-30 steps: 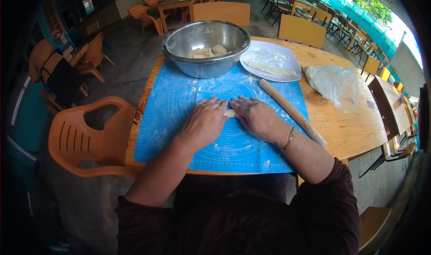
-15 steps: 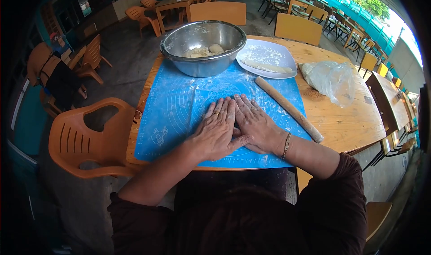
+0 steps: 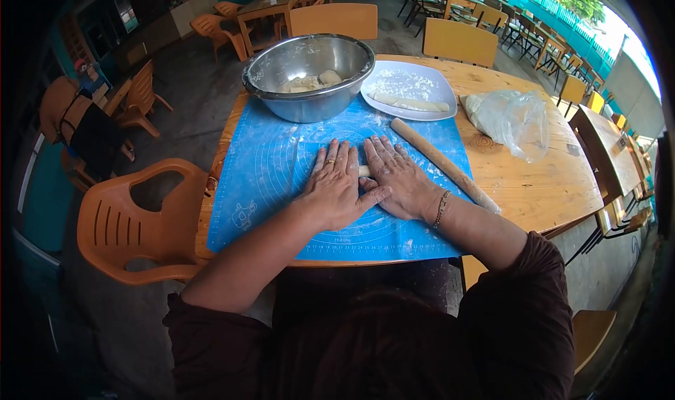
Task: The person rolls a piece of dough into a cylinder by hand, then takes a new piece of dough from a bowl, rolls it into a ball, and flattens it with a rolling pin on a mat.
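My left hand [image 3: 335, 187] and my right hand [image 3: 398, 180] lie flat, palms down, side by side, fingers stretched forward and dusted with flour. A short piece of pale dough [image 3: 363, 170] shows in the gap between them; the rest of it is hidden under the hands. Beneath is a blue baking mat [image 3: 271, 150] with printed circles and scattered flour. A wooden rolling pin [image 3: 444, 164] rests slantwise to the right of my right hand.
Behind the hands stand a steel bowl [image 3: 309, 109] with dough in it and a white tray [image 3: 446, 85] holding flour and a dough strip. A clear plastic bag [image 3: 524, 122] lies on the wooden table [image 3: 534, 196]. An orange chair [image 3: 105, 220] is at left.
My hands have moved slightly apart and a bit forward on the mat. A piece of dough now shows between them. The whole view has shifted a little.
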Demonstrator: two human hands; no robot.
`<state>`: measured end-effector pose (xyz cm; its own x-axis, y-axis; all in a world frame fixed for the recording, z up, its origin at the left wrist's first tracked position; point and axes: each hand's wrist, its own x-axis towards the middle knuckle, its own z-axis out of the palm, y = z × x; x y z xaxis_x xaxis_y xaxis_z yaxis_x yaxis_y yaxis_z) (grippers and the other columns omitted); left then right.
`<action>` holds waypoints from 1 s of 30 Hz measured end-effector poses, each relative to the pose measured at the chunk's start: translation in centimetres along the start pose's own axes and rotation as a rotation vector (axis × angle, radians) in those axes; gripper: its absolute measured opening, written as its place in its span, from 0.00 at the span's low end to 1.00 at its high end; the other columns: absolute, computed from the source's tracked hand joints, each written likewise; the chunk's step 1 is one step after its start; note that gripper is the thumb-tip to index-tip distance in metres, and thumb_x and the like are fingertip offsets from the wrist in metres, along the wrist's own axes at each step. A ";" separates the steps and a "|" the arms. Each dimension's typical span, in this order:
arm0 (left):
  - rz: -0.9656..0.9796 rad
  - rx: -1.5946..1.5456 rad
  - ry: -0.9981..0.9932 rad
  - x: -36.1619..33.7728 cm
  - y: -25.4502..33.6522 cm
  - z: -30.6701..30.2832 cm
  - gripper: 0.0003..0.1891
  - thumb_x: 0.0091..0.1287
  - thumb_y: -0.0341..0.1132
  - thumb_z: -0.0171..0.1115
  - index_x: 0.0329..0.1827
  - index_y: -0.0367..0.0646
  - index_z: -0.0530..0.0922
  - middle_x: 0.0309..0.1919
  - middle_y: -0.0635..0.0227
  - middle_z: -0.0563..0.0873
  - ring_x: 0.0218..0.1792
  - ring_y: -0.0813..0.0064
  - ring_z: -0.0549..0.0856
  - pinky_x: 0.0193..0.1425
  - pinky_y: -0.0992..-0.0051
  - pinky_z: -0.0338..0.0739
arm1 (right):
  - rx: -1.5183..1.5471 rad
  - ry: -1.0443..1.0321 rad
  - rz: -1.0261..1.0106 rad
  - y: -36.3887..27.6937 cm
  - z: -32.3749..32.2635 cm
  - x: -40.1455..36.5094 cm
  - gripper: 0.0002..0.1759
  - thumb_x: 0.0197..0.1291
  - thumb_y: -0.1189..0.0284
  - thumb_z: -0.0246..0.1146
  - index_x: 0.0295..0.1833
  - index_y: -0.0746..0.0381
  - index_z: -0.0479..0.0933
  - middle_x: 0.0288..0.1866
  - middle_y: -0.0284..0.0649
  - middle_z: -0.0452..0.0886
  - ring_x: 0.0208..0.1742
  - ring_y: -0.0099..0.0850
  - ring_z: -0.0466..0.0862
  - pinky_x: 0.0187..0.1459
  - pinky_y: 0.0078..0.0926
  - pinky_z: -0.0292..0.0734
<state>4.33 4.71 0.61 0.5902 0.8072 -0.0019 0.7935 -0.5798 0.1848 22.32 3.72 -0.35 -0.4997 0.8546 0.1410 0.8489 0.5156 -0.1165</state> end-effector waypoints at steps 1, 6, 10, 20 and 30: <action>-0.025 -0.014 -0.042 0.1 0.1 -0.3 0.53 0.72 0.69 0.41 0.78 0.22 0.46 0.77 0.33 0.50 0.81 0.42 0.43 0.83 0.51 0.34 | 0.014 -0.012 0.027 0.1 0.0 0.1 0.40 0.74 0.54 0.45 0.78 0.74 0.49 0.79 0.63 0.54 0.82 0.55 0.51 0.80 0.52 0.46; 0.149 0.004 -0.010 -4.9 0.8 0.1 0.59 0.67 0.76 0.37 0.77 0.20 0.48 0.77 0.32 0.50 0.81 0.40 0.44 0.82 0.49 0.34 | -0.017 0.048 -0.117 -2.1 -1.1 -5.3 0.42 0.74 0.51 0.47 0.78 0.74 0.52 0.80 0.62 0.54 0.82 0.54 0.51 0.79 0.54 0.44; 0.226 0.067 0.018 -6.4 0.7 0.4 0.59 0.67 0.76 0.40 0.77 0.20 0.48 0.77 0.32 0.52 0.80 0.40 0.46 0.82 0.48 0.36 | -0.099 0.039 -0.160 -2.4 -1.9 -6.1 0.42 0.74 0.47 0.46 0.76 0.73 0.56 0.80 0.59 0.56 0.83 0.53 0.51 0.79 0.57 0.42; 0.013 -0.174 0.058 -0.1 -3.5 -1.3 0.56 0.70 0.72 0.40 0.76 0.19 0.48 0.77 0.32 0.52 0.81 0.42 0.45 0.83 0.52 0.36 | -0.021 0.094 0.049 1.9 -2.3 -1.1 0.38 0.77 0.51 0.41 0.75 0.73 0.59 0.78 0.59 0.59 0.83 0.54 0.50 0.80 0.51 0.43; 0.244 0.025 0.137 -2.9 0.3 1.8 0.53 0.73 0.68 0.41 0.77 0.19 0.44 0.78 0.33 0.46 0.81 0.42 0.41 0.83 0.49 0.32 | -0.119 0.105 -0.085 -1.5 -0.1 -4.0 0.40 0.75 0.52 0.45 0.77 0.75 0.52 0.80 0.64 0.53 0.82 0.54 0.51 0.80 0.54 0.41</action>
<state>3.10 2.04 -1.12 0.7399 0.6501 0.1729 0.6351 -0.7598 0.1390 23.10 -0.51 -0.61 -0.5555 0.7937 0.2480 0.8216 0.5698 0.0168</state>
